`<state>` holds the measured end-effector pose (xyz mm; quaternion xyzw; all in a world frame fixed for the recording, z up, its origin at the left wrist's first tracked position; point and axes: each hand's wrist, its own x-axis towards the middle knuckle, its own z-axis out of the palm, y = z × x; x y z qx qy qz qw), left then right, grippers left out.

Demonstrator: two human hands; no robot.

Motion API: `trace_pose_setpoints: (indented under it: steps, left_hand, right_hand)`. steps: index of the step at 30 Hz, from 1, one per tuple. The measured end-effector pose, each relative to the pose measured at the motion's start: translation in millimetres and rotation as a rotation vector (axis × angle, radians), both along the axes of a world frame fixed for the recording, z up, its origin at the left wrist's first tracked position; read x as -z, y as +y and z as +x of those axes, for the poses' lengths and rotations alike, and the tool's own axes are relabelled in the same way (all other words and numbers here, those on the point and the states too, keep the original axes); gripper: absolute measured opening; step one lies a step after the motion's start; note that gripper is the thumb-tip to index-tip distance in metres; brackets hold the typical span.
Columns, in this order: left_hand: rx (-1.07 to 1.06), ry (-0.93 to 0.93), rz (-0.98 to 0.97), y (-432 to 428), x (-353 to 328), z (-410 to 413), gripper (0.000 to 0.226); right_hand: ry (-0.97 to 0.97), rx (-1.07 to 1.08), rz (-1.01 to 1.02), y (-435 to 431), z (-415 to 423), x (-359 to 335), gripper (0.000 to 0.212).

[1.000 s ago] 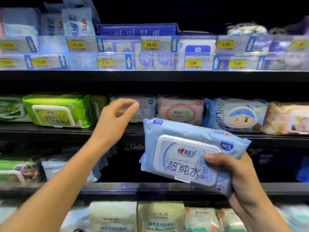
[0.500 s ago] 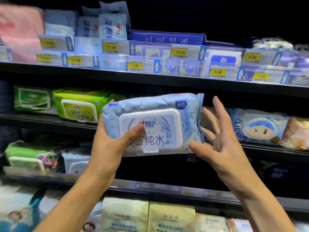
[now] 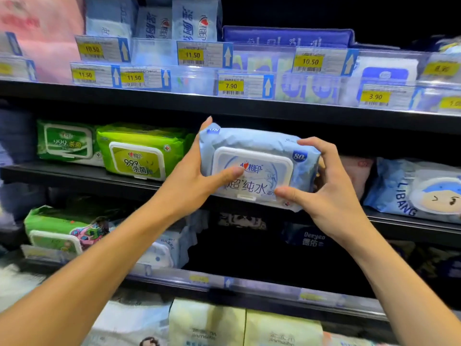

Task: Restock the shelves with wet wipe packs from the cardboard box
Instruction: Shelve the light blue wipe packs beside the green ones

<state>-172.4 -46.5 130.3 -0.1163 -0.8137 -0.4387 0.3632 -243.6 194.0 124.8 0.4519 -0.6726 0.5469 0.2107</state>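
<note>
A light blue wet wipe pack (image 3: 259, 156) with a white flip lid sits at the front of the middle black shelf (image 3: 74, 174), between a lime green pack and a pink one. My left hand (image 3: 192, 181) grips its left end, thumb across the lid. My right hand (image 3: 324, 188) pinches its right end, thumb at the lower front and fingers over the top. The cardboard box is out of view.
A lime green pack (image 3: 139, 151) and a darker green one (image 3: 66, 142) lie left of the blue pack; a blue LIBANG pack (image 3: 411, 188) lies right. Price tags (image 3: 230, 84) line the upper shelf. More packs fill the lower shelves (image 3: 274, 290).
The blue pack passed from my right hand to my left, rose to the middle shelf and now sits in the gap; my right hand has closed on its right end.
</note>
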Motion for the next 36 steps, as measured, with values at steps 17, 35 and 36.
trace_pose_setpoints:
  steps: [17,35,36]
  left_hand:
    - [-0.373,-0.056,-0.229,-35.9,0.1,-69.3,0.076]
    - [-0.653,-0.338,-0.418,77.4,60.9,34.5,0.048]
    - [-0.650,-0.398,-0.507,80.3,65.2,41.2,0.046]
  right_hand:
    - [0.048,0.213,0.387,-37.8,-93.0,-21.2,0.081]
    - [0.078,0.602,0.632,43.1,46.6,66.0,0.083]
    - [0.067,0.579,0.732,49.7,46.9,66.9,0.082]
